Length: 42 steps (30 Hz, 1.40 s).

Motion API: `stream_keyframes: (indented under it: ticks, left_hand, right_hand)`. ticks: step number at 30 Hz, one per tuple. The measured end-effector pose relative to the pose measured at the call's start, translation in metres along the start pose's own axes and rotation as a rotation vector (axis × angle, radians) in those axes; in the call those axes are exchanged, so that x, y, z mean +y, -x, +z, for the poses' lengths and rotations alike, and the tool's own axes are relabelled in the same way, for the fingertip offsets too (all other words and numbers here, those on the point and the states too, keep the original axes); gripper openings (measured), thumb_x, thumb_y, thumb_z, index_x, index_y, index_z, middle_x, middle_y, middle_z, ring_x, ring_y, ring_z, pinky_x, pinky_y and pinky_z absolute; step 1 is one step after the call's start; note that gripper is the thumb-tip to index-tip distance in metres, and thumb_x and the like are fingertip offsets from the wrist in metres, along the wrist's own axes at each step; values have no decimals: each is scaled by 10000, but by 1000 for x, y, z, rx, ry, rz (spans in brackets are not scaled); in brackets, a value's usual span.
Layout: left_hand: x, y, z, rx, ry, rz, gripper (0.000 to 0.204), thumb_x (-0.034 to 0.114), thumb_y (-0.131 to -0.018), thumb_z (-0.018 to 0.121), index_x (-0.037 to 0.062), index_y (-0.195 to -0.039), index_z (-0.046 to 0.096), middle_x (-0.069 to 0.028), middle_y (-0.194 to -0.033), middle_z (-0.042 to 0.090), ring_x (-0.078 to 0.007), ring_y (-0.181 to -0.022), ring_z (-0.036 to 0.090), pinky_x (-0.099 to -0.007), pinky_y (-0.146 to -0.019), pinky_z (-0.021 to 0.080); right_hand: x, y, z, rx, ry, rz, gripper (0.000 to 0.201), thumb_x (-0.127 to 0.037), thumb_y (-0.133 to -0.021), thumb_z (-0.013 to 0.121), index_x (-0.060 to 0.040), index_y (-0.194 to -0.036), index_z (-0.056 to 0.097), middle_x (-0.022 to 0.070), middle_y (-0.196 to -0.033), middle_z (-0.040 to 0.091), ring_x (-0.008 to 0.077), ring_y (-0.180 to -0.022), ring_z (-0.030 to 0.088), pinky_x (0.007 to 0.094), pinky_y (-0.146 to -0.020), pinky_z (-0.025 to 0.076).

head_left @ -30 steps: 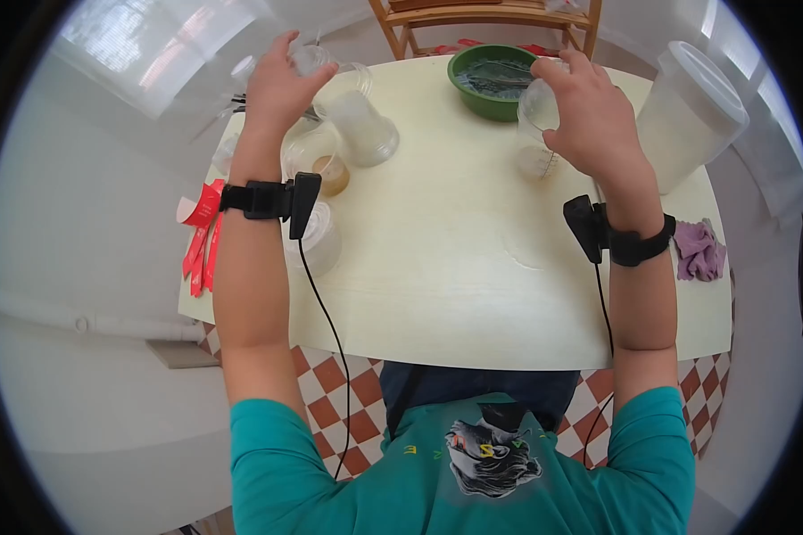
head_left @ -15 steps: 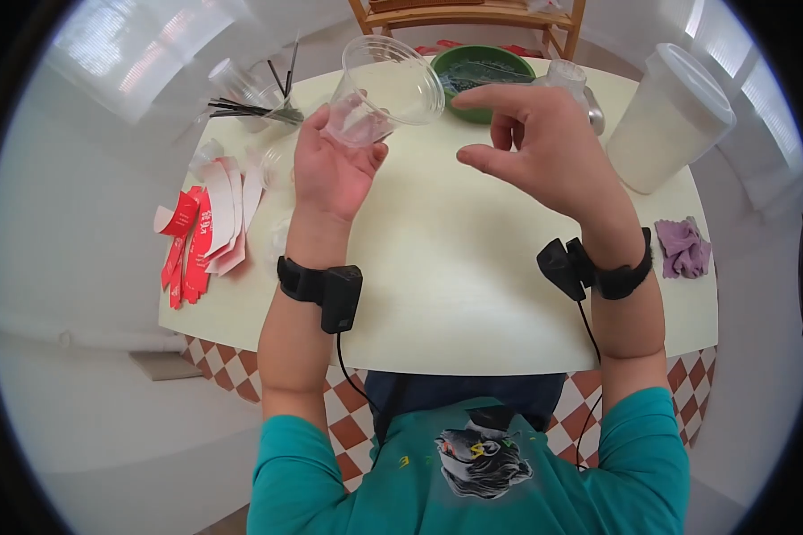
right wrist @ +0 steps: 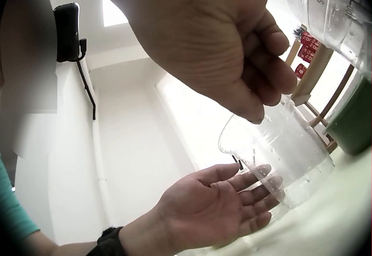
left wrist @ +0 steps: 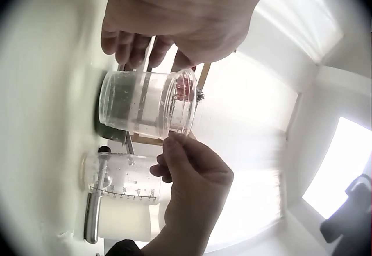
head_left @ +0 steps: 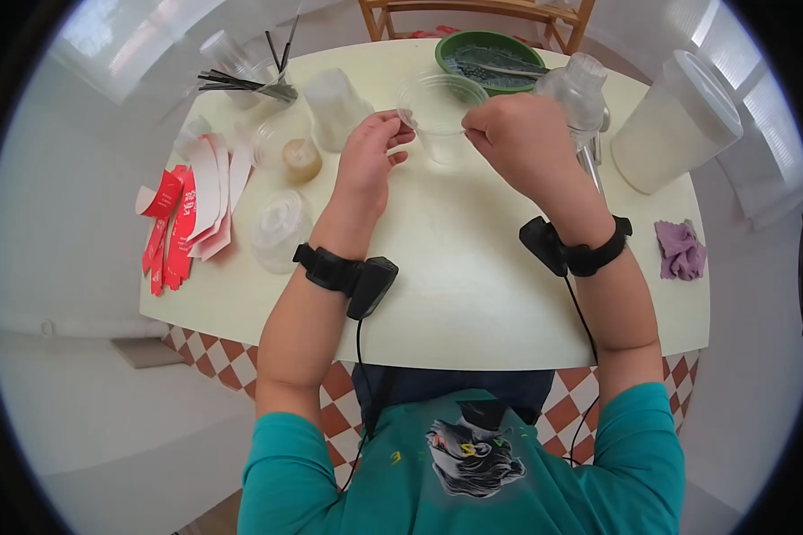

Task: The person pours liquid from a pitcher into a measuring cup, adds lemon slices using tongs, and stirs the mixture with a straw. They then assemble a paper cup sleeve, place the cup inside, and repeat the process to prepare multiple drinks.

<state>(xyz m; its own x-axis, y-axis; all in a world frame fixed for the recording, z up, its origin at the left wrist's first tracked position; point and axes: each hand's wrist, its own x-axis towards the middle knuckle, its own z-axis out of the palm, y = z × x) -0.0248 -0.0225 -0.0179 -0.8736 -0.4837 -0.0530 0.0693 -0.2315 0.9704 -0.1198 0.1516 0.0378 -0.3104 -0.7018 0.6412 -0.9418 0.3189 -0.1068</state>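
Note:
A clear plastic cup (head_left: 442,109) is upright between the two hands, its mouth up. The right hand (head_left: 528,147) pinches its rim between thumb and curled fingers, seen also in the left wrist view, where the hand (left wrist: 197,180) is below the cup (left wrist: 136,100). Against the cup's other side lie the fingers of the left hand (head_left: 366,165); the right wrist view shows this hand (right wrist: 212,209) palm up, fingers loosely extended. Whether the cup's base touches the table cannot be told. Just beyond the right hand is a clear container with markings (left wrist: 125,177).
Left on the table (head_left: 473,312) are frosted cups (head_left: 335,107), a cup with brown contents (head_left: 302,160), a lidded tub (head_left: 281,227), black straws (head_left: 241,82) and red-white strips (head_left: 207,196). A green bowl (head_left: 491,37), a large pitcher (head_left: 674,125) and a purple cloth (head_left: 681,250) are also there.
The left hand has brought the clear cup from the left side to the middle and loosened its hold. The right hand has left the marked container and now pinches the cup's rim.

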Motion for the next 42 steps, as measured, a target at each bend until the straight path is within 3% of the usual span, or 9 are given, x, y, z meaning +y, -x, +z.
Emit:
stream_keyframes:
  ticks: [2,6,11,20,25,29,32,35,42]
  left_hand:
    - [0,1,-1,47,-75,50,270,221,-959,462,69,-1148,580,-15,-1053,625,-129,-964,566,-290,-813,426]
    - [0,3,-1,34,-132,50,251,242,-941,521,65,-1097,608,-8,-1011,632,-119,-932,566,-282,-791,428]
    - [-1,4,1,7,-199,56,273,255,-921,568,50,-1098,605,-12,-1005,628,-115,-928,564,-283,-785,433]
    - [5,8,1,76,-293,179,329,245,-891,595,21,-1132,585,-27,-995,619,-103,-892,568,-251,-745,438]
    - [12,8,-3,138,-391,462,195,135,-874,647,5,-1018,632,-12,-856,629,-65,-734,553,-202,-625,421]
    - [26,16,-11,208,-423,515,141,122,-849,665,-12,-890,646,-2,-747,616,-51,-646,522,-206,-599,432]
    - [36,20,-19,278,-357,608,105,91,-862,659,-11,-876,641,9,-742,610,-36,-636,506,-186,-592,414]
    - [38,20,-27,307,-274,629,86,88,-893,640,3,-901,634,44,-677,538,-7,-501,379,-184,-435,264]
    - [24,22,-23,275,-344,579,81,79,-890,641,-1,-899,635,42,-739,566,-16,-616,454,-174,-555,344]
  right_hand:
    - [1,1,4,-194,116,26,42,-38,-680,628,-51,-642,641,157,-616,589,344,-618,608,414,-540,478]
    - [-2,6,5,-270,131,44,44,-12,-675,623,-43,-649,643,166,-650,608,348,-651,624,419,-559,491]
    - [-5,10,6,-184,62,51,41,7,-679,629,-25,-701,640,160,-690,624,348,-698,632,425,-588,496]
    - [-22,8,-16,-242,12,61,203,-91,-673,744,-22,-789,593,149,-710,627,347,-747,629,434,-610,485]
    - [-28,6,-22,-238,9,76,200,-103,-691,746,-22,-791,594,151,-711,627,345,-745,629,437,-613,485]
    - [-27,6,-27,-220,0,87,183,-109,-700,742,-19,-764,595,151,-701,620,350,-729,622,440,-611,484]
    - [-26,5,-31,-220,-24,111,156,-107,-719,720,-16,-727,594,152,-682,610,355,-710,613,442,-609,482]
    - [-25,5,-33,-209,-13,120,139,-108,-742,693,-16,-705,596,152,-675,609,354,-698,609,445,-610,482]
    - [-21,-5,-66,-34,-29,265,166,-170,-742,716,-39,-756,615,118,-709,625,320,-693,614,399,-611,488]
